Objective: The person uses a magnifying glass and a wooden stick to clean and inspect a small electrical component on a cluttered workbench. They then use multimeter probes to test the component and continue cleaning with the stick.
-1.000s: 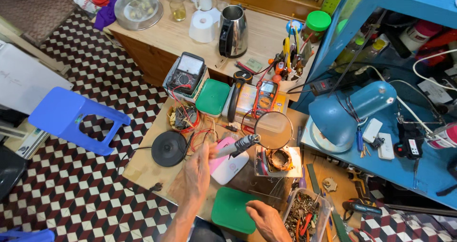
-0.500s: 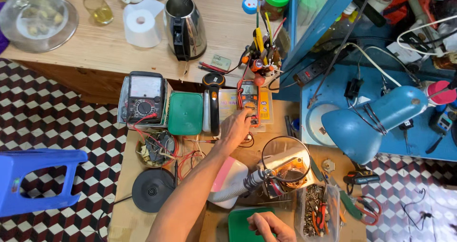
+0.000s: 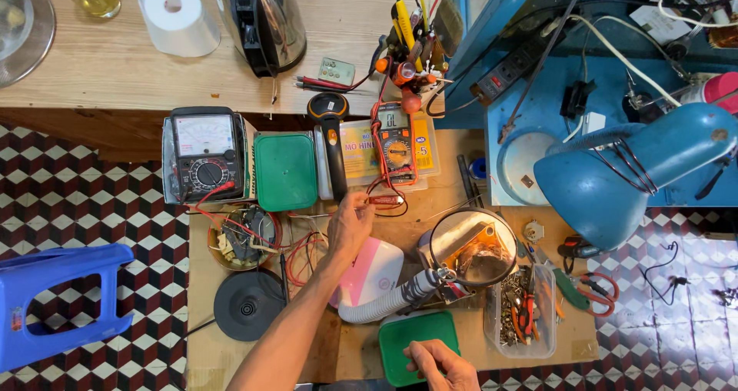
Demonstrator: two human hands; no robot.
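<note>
My left hand [image 3: 350, 223] reaches across the wooden bench [image 3: 453, 195] and pinches a red test probe [image 3: 386, 200] between thumb and fingers. The probe's red lead runs up to an orange digital multimeter [image 3: 397, 146] lying on a yellow case. My right hand [image 3: 440, 365] is at the bench's near edge, fingers curled over a green box [image 3: 411, 336]. Between the hands lie a pink and white device [image 3: 374, 272] and a round magnifier [image 3: 471, 249] on a grey flexible neck.
A black analog meter [image 3: 205, 153], a second green box [image 3: 286, 171], a bowl of wires [image 3: 244, 237] and a black disc [image 3: 247, 305] sit at left. A clear tub of tools [image 3: 523, 312] and a blue lamp [image 3: 638, 174] are at right. A kettle [image 3: 261, 18] stands behind.
My left hand has reached forward from beside the pink device to the multimeter's leads and now pinches the red probe. My right hand stays on the green box. The view has closed in.
</note>
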